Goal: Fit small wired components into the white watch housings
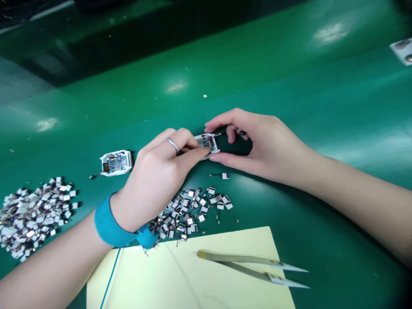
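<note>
Green tabletop [289, 86] | pale yellow sheet [144, 274] at near side, steel tweezers [251, 268] lying on it | left heap of wired cells [32, 219], centre heap [189, 212], most cells loose | one white housing [116, 163] set down, lead trailing | left hand [157, 180], right hand [257, 146]: fingertips pinched second housing [206, 146] mid-tabletop, its board exposed

On the bench [206, 73], a small circuit-board casing [206, 146] sat held between the left hand [157, 180] and the right hand [260, 146]. A second casing [116, 163] lay left of them, with a large heap of small parts [32, 216] beyond it to the left. A smaller heap [189, 210] lay nearer the person, just before a paper sheet [180, 274] with tweezers [251, 268] on it.
</note>
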Demonstrator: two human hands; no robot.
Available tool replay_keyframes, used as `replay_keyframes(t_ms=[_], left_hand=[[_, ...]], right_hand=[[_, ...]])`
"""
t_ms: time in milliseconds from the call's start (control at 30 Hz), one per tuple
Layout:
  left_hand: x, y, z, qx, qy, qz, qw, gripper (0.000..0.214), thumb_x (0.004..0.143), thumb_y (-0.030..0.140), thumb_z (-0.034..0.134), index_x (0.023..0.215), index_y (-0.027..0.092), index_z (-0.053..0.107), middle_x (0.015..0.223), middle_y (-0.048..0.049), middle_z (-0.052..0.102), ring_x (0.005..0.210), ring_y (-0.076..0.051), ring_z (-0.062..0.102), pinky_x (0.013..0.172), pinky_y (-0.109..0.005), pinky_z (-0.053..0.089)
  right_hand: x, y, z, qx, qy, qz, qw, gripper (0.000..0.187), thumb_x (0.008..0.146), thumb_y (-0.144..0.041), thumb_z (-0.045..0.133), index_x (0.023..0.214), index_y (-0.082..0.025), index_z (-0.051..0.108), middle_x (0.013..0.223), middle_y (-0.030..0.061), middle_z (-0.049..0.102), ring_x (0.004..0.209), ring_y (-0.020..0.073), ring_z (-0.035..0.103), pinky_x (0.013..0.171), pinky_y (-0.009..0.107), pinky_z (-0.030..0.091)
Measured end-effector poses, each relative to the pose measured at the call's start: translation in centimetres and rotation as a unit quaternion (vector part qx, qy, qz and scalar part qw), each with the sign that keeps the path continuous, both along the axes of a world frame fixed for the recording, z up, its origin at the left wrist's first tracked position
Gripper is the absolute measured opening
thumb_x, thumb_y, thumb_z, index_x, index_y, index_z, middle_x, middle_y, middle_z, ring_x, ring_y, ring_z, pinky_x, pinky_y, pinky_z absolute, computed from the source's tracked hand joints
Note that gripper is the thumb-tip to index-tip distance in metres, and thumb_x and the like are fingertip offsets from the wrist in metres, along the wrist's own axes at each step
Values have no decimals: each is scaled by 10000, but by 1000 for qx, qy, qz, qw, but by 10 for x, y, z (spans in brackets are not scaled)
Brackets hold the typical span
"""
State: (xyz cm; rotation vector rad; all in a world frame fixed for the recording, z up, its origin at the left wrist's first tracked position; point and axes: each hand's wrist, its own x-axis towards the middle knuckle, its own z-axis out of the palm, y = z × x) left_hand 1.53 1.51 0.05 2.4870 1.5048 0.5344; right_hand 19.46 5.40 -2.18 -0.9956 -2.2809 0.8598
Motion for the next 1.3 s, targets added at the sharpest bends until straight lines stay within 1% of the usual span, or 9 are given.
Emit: replay_keyframes(t_ms=[100, 167, 233, 333, 433, 500, 733, 900, 1300], left_hand=[[-3, 0, -3, 36, 40, -42, 998, 172, 841, 251, 457, 842, 217, 625, 812, 11, 588, 747, -125, 513, 660, -230, 431], [-5, 0, -4, 63, 61, -68, 994, 199, 851, 225, 433, 896, 198, 625, 838, -13, 582, 757, -134, 507, 668, -240, 436], [-7, -1, -6, 86, 71, -86, 990, 214, 852, 190, 422, 916, 178, 626, 832, -31, 575, 750, -141, 504, 658, -248, 443], [-9, -1, -6, 94, 73, -95, 988, 221, 845, 143, 418, 920, 164, 625, 817, -43, 568, 753, -147, 505, 665, -256, 455], [-9, -2, -6, 80, 69, -99, 989, 225, 846, 128, 410, 932, 152, 616, 828, -56, 560, 788, -153, 501, 704, -264, 463], [-9, -3, -5, 71, 65, -97, 991, 224, 849, 132, 404, 931, 141, 613, 838, -67, 554, 813, -160, 497, 719, -270, 467], [-9, -3, -8, 87, 69, -90, 990, 190, 828, 128, 441, 889, 122, 621, 856, -85, 557, 975, -233, 468, 793, -343, 453], [-9, -2, -9, 62, 58, -97, 992, 168, 820, 121, 454, 885, 114, 609, 872, -79, 552, 898, -184, 506, 748, -286, 474], [-8, -2, -8, 45, 57, -93, 993, 148, 801, 117, 487, 847, 108, 628, 867, -80, 565, 892, -187, 520, 768, -284, 478]], right_hand=[[9, 5, -2, -9, 34, -8, 999, 207, 858, -258, 370, 1006, -193, 498, 1031, 23, 522, 970, 133, 504, 795, 275, 439], [15, 8, 0, 16, 27, -2, 999, 261, 881, -223, 292, 976, -179, 531, 1032, 50, 490, 1033, 141, 460, 874, 304, 407], [19, 10, 6, 55, -7, -1, 998, 274, 869, -228, 335, 1017, -175, 560, 972, 65, 465, 995, 149, 460, 865, 313, 413], [17, 6, 17, 69, 7, -52, 996, 245, 828, -237, 460, 1037, -223, 587, 824, 33, 517, 808, 135, 522, 718, 288, 465], [6, -4, 23, 41, 98, -101, 989, 128, 735, -232, 604, 855, -247, 644, 767, -18, 625, 687, 118, 574, 627, 265, 482], [-2, -10, 20, 31, 131, -105, 985, 79, 690, -226, 648, 769, -233, 643, 772, -22, 652, 676, 121, 593, 602, 261, 485], [-12, -18, 9, 105, 135, -89, 981, 100, 657, -138, 669, 720, -181, 604, 728, 4, 655, 624, 101, 582, 543, 226, 465], [-14, -18, 6, 184, 141, -59, 971, 127, 640, -101, 676, 723, -156, 597, 687, 18, 646, 578, 89, 574, 486, 192, 448], [-16, -16, 0, 154, 142, -62, 976, 138, 655, -84, 657, 686, -161, 546, 663, 4, 612, 592, 82, 567, 520, 191, 450]])
